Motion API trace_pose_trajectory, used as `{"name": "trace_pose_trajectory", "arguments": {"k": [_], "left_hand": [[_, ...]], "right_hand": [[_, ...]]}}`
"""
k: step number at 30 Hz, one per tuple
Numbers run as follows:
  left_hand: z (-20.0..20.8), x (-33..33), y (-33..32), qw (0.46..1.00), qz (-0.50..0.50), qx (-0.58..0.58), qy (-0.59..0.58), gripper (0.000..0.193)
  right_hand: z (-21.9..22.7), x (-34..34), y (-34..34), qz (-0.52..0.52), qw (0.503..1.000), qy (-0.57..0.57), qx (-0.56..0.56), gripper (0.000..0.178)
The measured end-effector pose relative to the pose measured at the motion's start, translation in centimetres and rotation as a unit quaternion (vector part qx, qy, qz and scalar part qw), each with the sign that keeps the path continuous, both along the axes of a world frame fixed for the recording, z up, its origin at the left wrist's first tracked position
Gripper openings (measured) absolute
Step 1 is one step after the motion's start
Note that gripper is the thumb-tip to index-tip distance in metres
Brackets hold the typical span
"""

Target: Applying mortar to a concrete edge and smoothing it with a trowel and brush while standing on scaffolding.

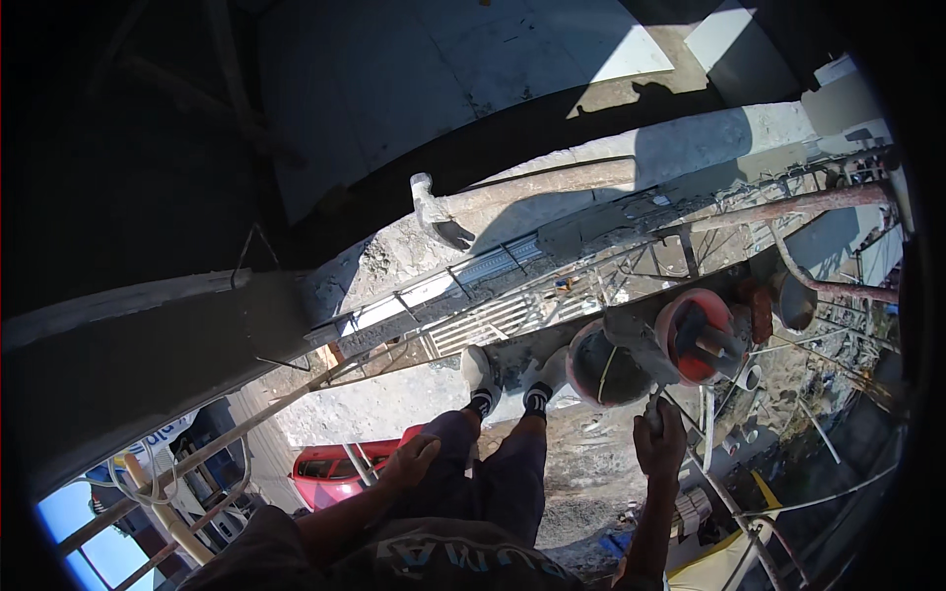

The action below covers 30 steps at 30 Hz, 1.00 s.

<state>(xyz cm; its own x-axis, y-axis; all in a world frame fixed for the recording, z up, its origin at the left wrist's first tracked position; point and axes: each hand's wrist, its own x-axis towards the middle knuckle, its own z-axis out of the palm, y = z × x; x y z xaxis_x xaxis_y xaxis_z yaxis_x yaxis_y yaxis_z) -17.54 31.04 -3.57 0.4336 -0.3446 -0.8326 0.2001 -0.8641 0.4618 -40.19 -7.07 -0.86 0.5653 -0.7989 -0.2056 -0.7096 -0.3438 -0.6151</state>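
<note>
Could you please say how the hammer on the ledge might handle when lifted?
The hammer is probably heaviest at its metal claw head. Its long, seemingly wooden handle should stay stiff. The crosswise head likely resists rolling.

**Q:** Site classification?

**A:** Outdoor construction site, at an elevated work level.

**Q:** Indicators at the grip?

**A:** The right hand (662,441) holds a trowel (639,343). Just ahead of the grip, a bucket with grey contents (589,398) stands beside a red bucket (696,370).

**Q:** Indicators farther out?

**A:** Ahead and left of the grip, a hammer (547,186) lies on a rough concrete ledge (379,258). Ahead and right, a rusty pipe (803,204) crosses. Left, a narrow platform (365,406) runs underfoot. Farther left, well below, a red vehicle (330,469) indicates ground level.
</note>
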Motion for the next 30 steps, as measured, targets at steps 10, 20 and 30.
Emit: {"name": "trace_pose_trajectory", "arguments": {"k": [10, 20, 30], "left_hand": [[0.0, 0.4, 2.4, 0.999, 0.028, -0.036, -0.028, 0.036], [0.1, 0.6, 4.2, 0.996, 0.075, -0.048, -0.017, 0.037], [-0.5, 0.7, 4.6, 0.996, 0.075, -0.041, -0.01, 0.036]], "right_hand": [[5.7, 12.8, -2.3, 0.312, 0.918, -0.172, -0.171, 0.041], [3.3, 17.9, -3.2, 0.332, 0.917, -0.037, -0.218, 0.036], [12.5, 18.1, 1.0, 0.317, 0.941, 0.095, 0.074, 0.033]]}}
